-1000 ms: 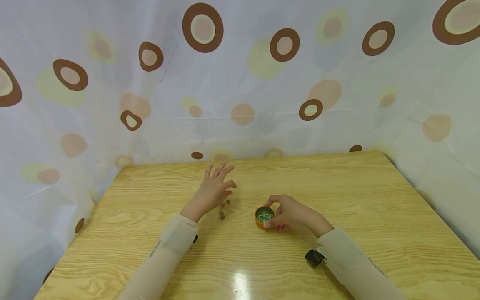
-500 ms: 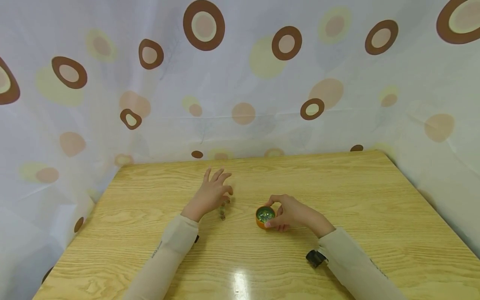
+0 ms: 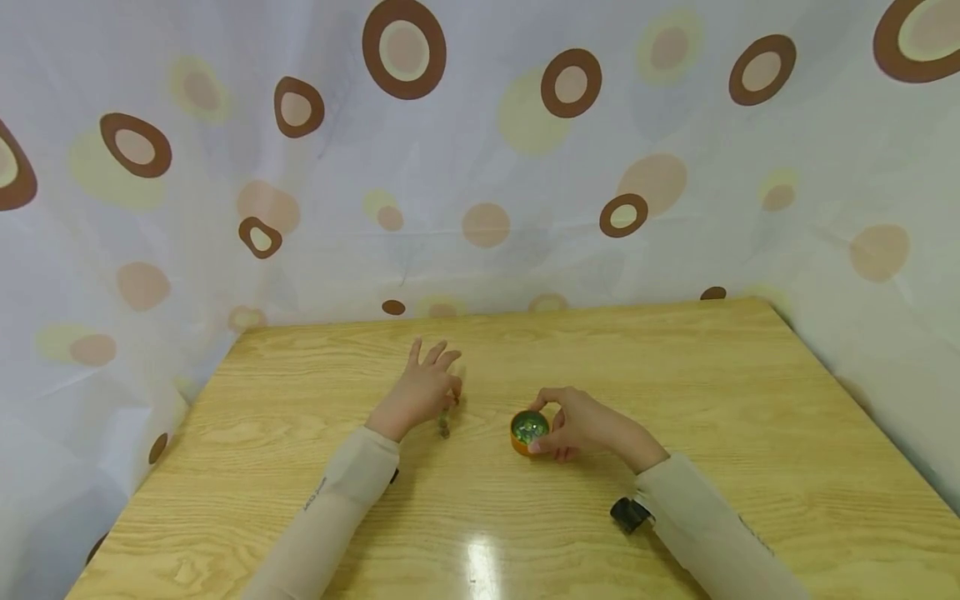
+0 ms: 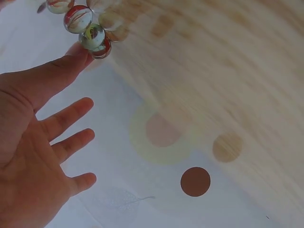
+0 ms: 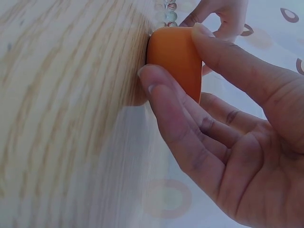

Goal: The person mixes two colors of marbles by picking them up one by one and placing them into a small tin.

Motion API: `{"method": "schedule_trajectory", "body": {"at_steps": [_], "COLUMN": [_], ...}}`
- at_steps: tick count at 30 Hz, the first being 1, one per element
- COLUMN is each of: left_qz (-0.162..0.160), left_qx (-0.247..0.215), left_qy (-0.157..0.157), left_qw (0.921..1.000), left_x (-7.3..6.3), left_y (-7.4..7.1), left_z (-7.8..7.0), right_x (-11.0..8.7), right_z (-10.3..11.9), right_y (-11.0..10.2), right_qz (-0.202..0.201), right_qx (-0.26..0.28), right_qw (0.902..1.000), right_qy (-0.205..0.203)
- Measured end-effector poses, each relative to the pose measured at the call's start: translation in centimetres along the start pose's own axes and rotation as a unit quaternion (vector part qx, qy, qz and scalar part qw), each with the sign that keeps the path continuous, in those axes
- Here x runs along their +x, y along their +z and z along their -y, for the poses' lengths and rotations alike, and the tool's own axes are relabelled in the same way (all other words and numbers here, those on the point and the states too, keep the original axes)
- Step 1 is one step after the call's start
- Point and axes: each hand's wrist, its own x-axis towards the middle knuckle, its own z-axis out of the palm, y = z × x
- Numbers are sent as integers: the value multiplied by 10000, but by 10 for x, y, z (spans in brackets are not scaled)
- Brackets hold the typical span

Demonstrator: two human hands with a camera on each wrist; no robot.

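Note:
Glass marbles point(image 4: 78, 19) with coloured swirls sit in a short cluster on the table; in the head view these marbles point(image 3: 444, 427) are small and partly hidden by my left hand point(image 3: 422, 390). The left thumb and index finger pinch a marble point(image 4: 101, 49) at the end of the cluster, the other fingers spread apart. An orange round bowl point(image 3: 521, 447) with a green inside stands on the table to the right, with several shiny marbles in it. My right hand point(image 3: 588, 425) holds the bowl point(image 5: 175, 54) by its sides between thumb and fingers.
The wood-grain table point(image 3: 675, 375) extends around both hands. A white curtain point(image 3: 480, 158) with brown and yellow spots hangs behind the table and along its sides. A black wrist camera point(image 3: 628, 515) sits beneath the right sleeve.
My left hand has come down slightly toward the marbles, and its thumb and index finger have closed together on one. The right hand stays on the bowl.

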Motion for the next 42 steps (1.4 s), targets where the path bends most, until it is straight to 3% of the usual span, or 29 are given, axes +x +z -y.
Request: {"method": "schedule_trajectory", "body": {"at_steps": [6,16,21,29,34,42], "left_qz": [87,-41,-510,-1297,-1475,-1637], "left_qx": [-54,-242,-382,-373,-449,-186], "left_qy": [27,38,210,555,655,898], "left_qw": [9999,9997,9977,9893,9859,9822], "left_x": [1,-3,-8,-8,-8,-7], "left_y": [3,6,3,-18,-29,-33], "left_z": [0,-3,-10,-32,-45,-55], "right_x": [1,1,2,1,0,0], "right_z": [0,-2,-3,0,2,2], "right_y": [1,6,8,4,3,0], "right_qz": [54,69,44,7,-16,18], "right_qx": [30,50,74,72,-30,3], "right_qw": [10000,10000,10000,10000,9999,9999], "right_qy": [1,-41,40,60,119,146]}}
